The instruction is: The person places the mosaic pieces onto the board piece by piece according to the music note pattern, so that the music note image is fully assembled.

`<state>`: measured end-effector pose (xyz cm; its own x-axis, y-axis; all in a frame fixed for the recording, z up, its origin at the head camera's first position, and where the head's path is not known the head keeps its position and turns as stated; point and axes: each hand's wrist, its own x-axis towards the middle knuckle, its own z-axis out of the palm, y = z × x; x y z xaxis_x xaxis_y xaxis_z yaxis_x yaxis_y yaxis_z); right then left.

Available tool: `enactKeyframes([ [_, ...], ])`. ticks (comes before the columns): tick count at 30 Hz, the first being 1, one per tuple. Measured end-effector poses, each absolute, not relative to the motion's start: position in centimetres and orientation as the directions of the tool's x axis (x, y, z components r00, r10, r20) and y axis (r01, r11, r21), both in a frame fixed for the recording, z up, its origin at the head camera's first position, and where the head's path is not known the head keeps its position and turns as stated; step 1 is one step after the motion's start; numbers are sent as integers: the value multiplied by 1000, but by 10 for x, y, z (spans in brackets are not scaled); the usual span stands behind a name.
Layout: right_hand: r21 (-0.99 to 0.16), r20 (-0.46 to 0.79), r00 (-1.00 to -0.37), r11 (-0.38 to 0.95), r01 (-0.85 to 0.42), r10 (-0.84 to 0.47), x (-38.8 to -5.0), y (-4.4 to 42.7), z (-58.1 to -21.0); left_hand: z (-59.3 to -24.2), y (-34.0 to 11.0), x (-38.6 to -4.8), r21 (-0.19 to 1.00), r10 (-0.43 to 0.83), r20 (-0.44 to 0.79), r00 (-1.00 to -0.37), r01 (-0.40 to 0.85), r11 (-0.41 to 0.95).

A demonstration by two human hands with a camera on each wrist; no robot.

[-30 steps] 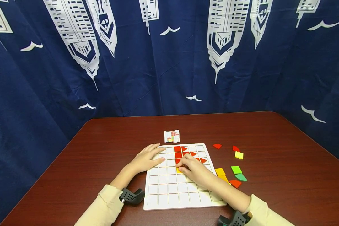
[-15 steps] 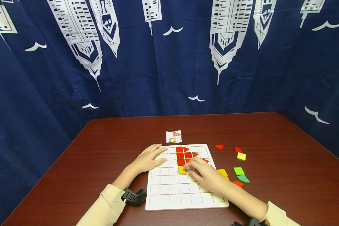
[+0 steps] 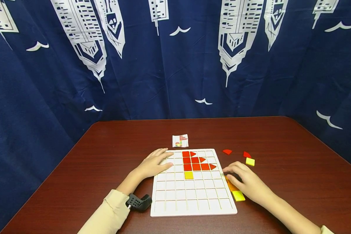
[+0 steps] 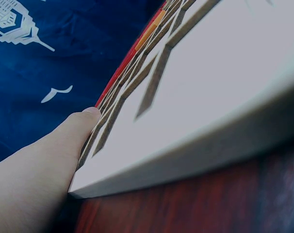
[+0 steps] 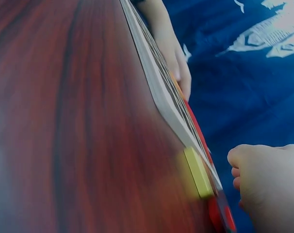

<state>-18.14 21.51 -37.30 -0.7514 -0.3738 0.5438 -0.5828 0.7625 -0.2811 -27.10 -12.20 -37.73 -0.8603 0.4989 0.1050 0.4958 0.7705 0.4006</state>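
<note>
My left hand (image 3: 155, 164) rests on the upper left edge of a white grid board (image 3: 169, 195), fingers spread. Red square tiles (image 3: 186, 160) and pointed red tiles form three rows on the board. One yellow-orange square tile (image 3: 188, 175) lies right below them. Beyond the board's right edge, my right hand (image 3: 247, 182) hovers over loose tiles, thumb and fingertips apart. Next to it, an orange tile (image 3: 231, 186) and a yellow tile (image 3: 238, 196) lie by the board. In the right wrist view the right hand (image 5: 270, 182) is apart from a yellow tile (image 5: 198, 172).
A small printed card (image 3: 180, 140) with a coloured pattern lies behind the board. At the right are two red tiles (image 3: 227, 151) and another yellow tile (image 3: 250, 161). The brown table (image 3: 128, 139) ends at a blue printed curtain (image 3: 152, 81).
My right hand has left the yellow-orange square on the board and moved right to the loose tiles. It now covers the green ones. The left hand has stayed in place.
</note>
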Motion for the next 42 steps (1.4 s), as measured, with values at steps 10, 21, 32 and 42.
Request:
enactKeyframes([
  [10, -334, 400, -867, 834, -439, -296, -178, 242, -371, -378, -121, -271, 403, 496, 103, -862, 492, 772],
  [21, -336, 387, -864, 823, -458, -322, -178, 243, -372, -375, -122, -269, 416, 499, 97, -861, 490, 766],
  [32, -297, 403, -844, 822, -486, -353, -180, 238, -375, -377, -122, -270, 413, 497, 97, -862, 489, 768],
  [42, -271, 372, -854, 837, -475, -364, -178, 236, -372, -375, -121, -269, 417, 498, 105, -861, 493, 764],
])
